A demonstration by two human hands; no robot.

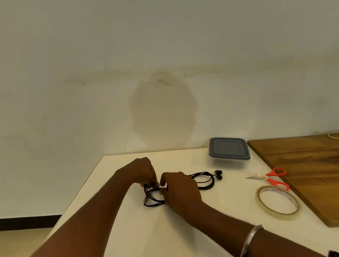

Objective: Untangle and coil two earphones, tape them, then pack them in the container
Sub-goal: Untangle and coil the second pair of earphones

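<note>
Now both bare forearms reach forward from the bottom of the view and converge over the cream-white tabletop (132,241). The left hand (141,171) arches knuckles-up, wrist raised, its fingertips (151,182) curled down and pinched onto the top of a small black coiled earphone cable (152,201) that lies on the table. The right hand (181,189) comes in from the right at a lower angle, back of the hand toward the camera, thumb and forefinger closed on the same coil just beside the left fingertips, so the two grips nearly touch. A silver metal bangle (249,241) circles the right forearm near the lower edge.

Just beyond the right hand lies a second black earphone coil (205,181), flat on the table, with its two earbuds (219,174) sticking out on the far right side; whether a strip of tape already binds it is too small to tell.

Further back and right stands a clear plastic container with a grey-blue lid (228,151), lid on. Red-handled scissors (272,178) lie near the table's right edge, blades pointing left, and a roll of clear adhesive tape (278,202) lies flat just in front of them, touching the lower handle. A brown wooden board (312,174) adjoins the table on the right.
</note>
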